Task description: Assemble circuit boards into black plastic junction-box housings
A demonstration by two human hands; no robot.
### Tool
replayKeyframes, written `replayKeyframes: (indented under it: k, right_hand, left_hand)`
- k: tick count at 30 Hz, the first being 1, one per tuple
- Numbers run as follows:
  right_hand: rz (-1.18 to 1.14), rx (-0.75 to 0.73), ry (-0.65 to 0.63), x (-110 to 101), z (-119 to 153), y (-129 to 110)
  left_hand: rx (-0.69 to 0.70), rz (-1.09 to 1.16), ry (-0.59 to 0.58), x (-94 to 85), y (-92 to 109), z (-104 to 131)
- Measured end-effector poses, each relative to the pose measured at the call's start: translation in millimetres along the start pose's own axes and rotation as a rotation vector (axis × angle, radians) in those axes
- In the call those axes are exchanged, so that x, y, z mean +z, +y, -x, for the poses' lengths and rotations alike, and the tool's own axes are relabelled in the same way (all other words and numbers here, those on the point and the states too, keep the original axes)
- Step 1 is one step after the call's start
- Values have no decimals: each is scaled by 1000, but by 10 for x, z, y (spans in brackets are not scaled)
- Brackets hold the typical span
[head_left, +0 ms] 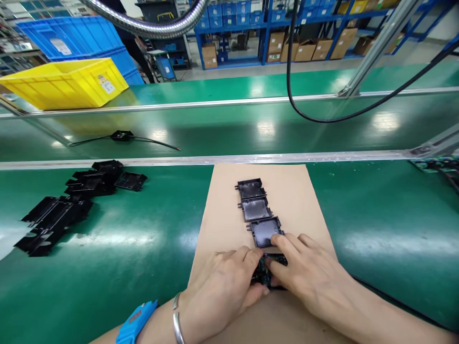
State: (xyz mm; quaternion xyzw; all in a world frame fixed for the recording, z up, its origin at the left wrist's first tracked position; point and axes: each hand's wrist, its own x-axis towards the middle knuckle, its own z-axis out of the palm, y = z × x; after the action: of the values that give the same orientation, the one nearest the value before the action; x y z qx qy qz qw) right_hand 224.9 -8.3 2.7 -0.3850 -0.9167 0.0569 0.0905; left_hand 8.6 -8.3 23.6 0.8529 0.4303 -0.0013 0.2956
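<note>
A green circuit board (264, 273), apparently seated in a black plastic case, lies at the near part of a brown cardboard sheet (218, 210). My left hand (229, 274) grips its left side, fingers bent and thumb at the near edge. On the right side, my right hand (304, 263) holds it with the thumb on top, while its index fingertip meets the nearest empty black case (264, 231). Beyond that case, a second case (255, 209) and a third case (250, 189) lie in a row. My hands hide much of the board.
Black plastic cases (68, 210) are heaped on the green table at left. A small black case with wires (122, 136) lies past the metal rail (161, 161). A yellow bin (68, 86) stands far left. A black cable (290, 71) hangs ahead.
</note>
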Motion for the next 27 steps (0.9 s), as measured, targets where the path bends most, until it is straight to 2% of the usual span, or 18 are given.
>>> replayKeyframes:
  k: [5,9,21,27]
  right_hand:
    - [-100,52,-18,29,-18,-64]
    - [-86,78,35,27,-22,-118]
    - [-163,8,20,36,-20,-80]
    - [-156,54,0,20,-4,-100]
  left_hand:
    - [21,34,10,18,4,-10]
    - [17,71,-9,-10,-6,-31]
    - [16,80,-9,-62,60,-33]
    - [11,133,-39,-106,33,7]
